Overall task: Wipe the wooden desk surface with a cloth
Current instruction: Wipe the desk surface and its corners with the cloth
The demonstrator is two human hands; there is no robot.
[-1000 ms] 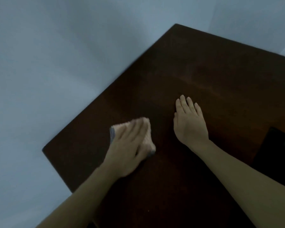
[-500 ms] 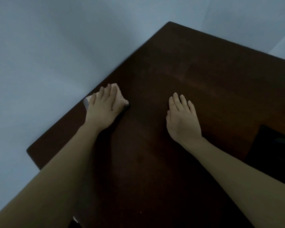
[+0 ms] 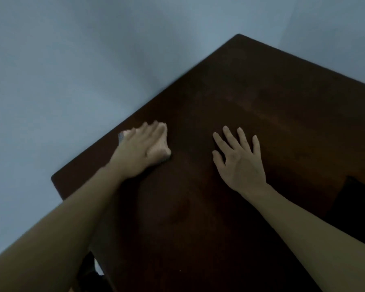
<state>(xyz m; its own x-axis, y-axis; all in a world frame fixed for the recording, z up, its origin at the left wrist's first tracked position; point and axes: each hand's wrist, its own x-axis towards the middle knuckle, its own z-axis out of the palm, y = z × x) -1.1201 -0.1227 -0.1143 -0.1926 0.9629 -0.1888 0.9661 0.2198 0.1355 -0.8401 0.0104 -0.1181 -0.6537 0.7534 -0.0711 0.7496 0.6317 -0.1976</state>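
Left hand presses flat-fingered on the soft, light cloth by the wooden desk edge; right hand lies spread, empty; palm pressure should drag it best.

Dim bluish light, soft focus, wide-angle bend at edges, left hand w/ motion blur

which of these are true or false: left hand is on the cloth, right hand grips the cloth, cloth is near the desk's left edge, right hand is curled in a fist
1. The left hand presses on the cloth: true.
2. The right hand grips the cloth: false; it lies flat on the bare wooden desk, apart from the cloth.
3. The cloth lies near the desk's left edge: true.
4. The right hand is curled in a fist: false; its fingers are straight and spread.
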